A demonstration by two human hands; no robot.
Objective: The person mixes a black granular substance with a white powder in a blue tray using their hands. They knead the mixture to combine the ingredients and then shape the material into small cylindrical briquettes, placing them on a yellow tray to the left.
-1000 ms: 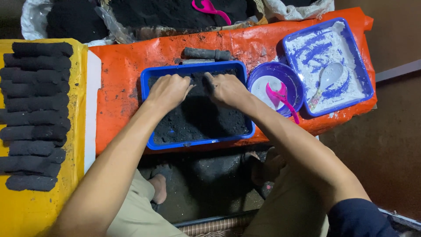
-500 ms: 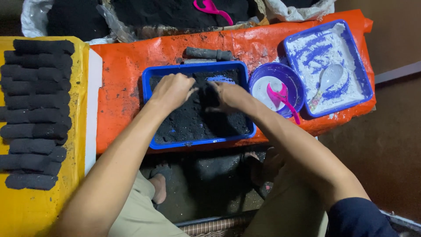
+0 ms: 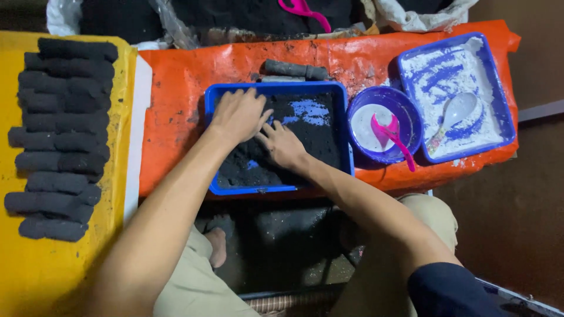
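Observation:
A blue rectangular tray (image 3: 279, 89) sits on an orange sheet and holds black powder (image 3: 317, 138). Both my hands are inside it, side by side at its left half. My left hand (image 3: 238, 113) lies palm down on the powder with fingers spread. My right hand (image 3: 282, 144) presses into the powder just below and right of it, fingers pointing left. Bare blue tray bottom shows at the upper right of the tray. Neither hand grips a distinct object.
Several black moulded sticks (image 3: 59, 135) lie in a column on a yellow sheet (image 3: 35, 264) at left. One black stick (image 3: 294, 69) lies behind the tray. A purple bowl (image 3: 405, 117) with a pink scoop (image 3: 390, 138) and a blue tray (image 3: 505, 111) of white powder with a spoon (image 3: 455, 111) stand right.
Both hands have slid from the far middle of the tray toward its left and near side, raking powder along and baring blue tray bottom at the upper right.

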